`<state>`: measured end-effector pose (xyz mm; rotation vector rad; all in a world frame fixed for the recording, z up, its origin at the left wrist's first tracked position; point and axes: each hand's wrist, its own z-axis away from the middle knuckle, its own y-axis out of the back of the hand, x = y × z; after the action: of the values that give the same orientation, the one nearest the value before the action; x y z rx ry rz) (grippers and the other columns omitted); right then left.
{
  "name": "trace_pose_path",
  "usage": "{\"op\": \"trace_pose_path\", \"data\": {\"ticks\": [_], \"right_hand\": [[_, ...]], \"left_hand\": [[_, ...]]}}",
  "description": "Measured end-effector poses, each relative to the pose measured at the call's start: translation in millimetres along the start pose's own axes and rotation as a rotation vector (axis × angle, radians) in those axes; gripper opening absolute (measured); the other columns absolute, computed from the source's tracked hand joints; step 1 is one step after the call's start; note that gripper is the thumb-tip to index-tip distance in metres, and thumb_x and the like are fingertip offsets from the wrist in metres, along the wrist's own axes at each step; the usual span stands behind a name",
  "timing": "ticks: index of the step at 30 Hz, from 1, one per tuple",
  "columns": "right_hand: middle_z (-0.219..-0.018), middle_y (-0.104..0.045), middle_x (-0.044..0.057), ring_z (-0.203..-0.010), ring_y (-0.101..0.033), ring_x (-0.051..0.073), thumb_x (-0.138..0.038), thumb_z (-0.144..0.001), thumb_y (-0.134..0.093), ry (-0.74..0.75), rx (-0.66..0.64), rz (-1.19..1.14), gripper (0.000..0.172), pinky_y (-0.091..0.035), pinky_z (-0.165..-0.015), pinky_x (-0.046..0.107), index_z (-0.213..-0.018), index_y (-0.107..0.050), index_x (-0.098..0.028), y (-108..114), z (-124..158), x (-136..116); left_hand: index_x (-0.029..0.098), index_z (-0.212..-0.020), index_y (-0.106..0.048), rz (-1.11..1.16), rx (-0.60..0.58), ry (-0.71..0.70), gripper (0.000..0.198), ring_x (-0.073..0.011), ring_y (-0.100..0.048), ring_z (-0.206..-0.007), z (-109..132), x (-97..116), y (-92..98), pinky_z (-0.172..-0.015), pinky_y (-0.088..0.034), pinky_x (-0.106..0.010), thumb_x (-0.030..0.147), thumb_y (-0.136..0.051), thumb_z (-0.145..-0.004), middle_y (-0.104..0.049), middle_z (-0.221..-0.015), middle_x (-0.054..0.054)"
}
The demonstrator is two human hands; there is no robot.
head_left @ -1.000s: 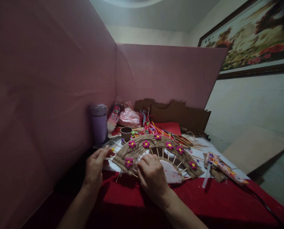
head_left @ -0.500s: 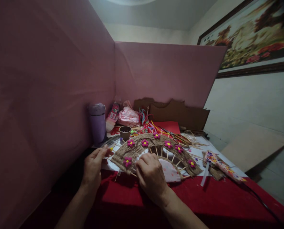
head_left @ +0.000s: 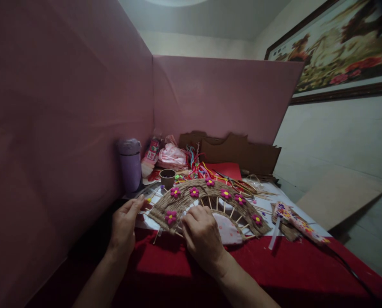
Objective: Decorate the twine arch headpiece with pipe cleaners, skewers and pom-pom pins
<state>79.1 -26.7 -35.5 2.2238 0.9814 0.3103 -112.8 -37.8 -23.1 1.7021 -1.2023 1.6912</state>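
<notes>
Right hand (head_left: 202,226) is curled over the woven arch (head_left: 208,191), probably steadying it. Left hand (head_left: 124,222) has fingertips bunched beside it — can't tell if either's gripping.

Dim overhead light, dark lower edge

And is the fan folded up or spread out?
Spread out: the fan makes a wide arch, and its sticks splay apart, with gaps between them.

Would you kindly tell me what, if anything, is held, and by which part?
Right hand: the fan, by its inner edge. Left hand: cannot be told.
</notes>
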Motion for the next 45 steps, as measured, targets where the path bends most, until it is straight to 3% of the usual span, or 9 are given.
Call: {"op": "trace_pose_path", "data": {"ticks": [13, 23, 30, 36, 41, 45], "right_hand": [[-0.074, -0.053, 0.004, -0.073, -0.042, 0.017, -0.014, -0.082, -0.051, 0.017, 0.016, 0.036, 0.016, -0.03, -0.069, 0.031, -0.067, -0.054, -0.018, 1, -2, 2], [-0.078, -0.054, 0.004, -0.075, -0.042, 0.018, -0.017, -0.08, -0.055, 0.026, -0.03, 0.1, 0.012, -0.03, -0.069, 0.032, -0.069, -0.054, -0.018, 12, -10, 11], [-0.08, -0.056, 0.005, -0.078, -0.043, 0.019, -0.019, -0.081, -0.054, 0.054, -0.031, 0.162, 0.009, -0.029, -0.072, 0.033, -0.072, -0.056, -0.018, 24, -23, 18], [-0.081, -0.057, 0.005, -0.08, -0.044, 0.019, -0.02, -0.081, -0.054, 0.048, -0.023, 0.201, 0.01, -0.029, -0.073, 0.032, -0.073, -0.058, -0.017, 23, -36, 42], [-0.081, -0.058, 0.005, -0.08, -0.045, 0.019, -0.02, -0.083, -0.053, 0.029, -0.045, 0.21, 0.012, -0.029, -0.073, 0.031, -0.073, -0.059, -0.017, 17, -45, 60], [-0.079, -0.058, 0.005, -0.078, -0.045, 0.019, -0.021, -0.082, -0.053, 0.03, -0.045, 0.22, 0.013, -0.029, -0.073, 0.032, -0.071, -0.058, -0.017, 12, -46, 68]], "left_hand": [[0.016, -0.069, -0.069, 0.005, -0.006, 0.002, 0.031, -0.0154, -0.057, -0.064, -5, -3, -0.7, -0.051, -0.037, -0.022, 0.046, -0.071, -0.06, -0.067, -0.066, -0.003], [0.016, -0.067, -0.069, -0.022, -0.093, 0.019, 0.034, -0.0167, -0.057, -0.07, -13, 15, -10.7, -0.049, -0.041, -0.02, 0.047, -0.074, -0.055, -0.067, -0.069, -0.005], [0.016, -0.066, -0.067, -0.027, -0.139, -0.023, 0.032, -0.0147, -0.056, -0.06, -23, 31, -31.8, -0.044, -0.04, -0.02, 0.045, -0.074, -0.054, -0.066, -0.065, -0.003], [0.015, -0.063, -0.066, -0.072, -0.16, -0.064, 0.035, -0.0151, -0.057, -0.059, -36, 40, -59.6, -0.044, -0.039, -0.021, 0.048, -0.072, -0.052, -0.066, -0.064, -0.005], [0.012, -0.063, -0.066, -0.083, -0.139, -0.022, 0.041, -0.014, -0.055, -0.055, -51, 37, -78.8, -0.042, -0.037, -0.021, 0.051, -0.071, -0.051, -0.065, -0.063, -0.006], [0.011, -0.065, -0.066, -0.049, -0.138, -0.023, 0.042, -0.0138, -0.055, -0.056, -58, 26, -83.7, -0.043, -0.038, -0.021, 0.052, -0.07, -0.054, -0.065, -0.064, -0.006]]}}
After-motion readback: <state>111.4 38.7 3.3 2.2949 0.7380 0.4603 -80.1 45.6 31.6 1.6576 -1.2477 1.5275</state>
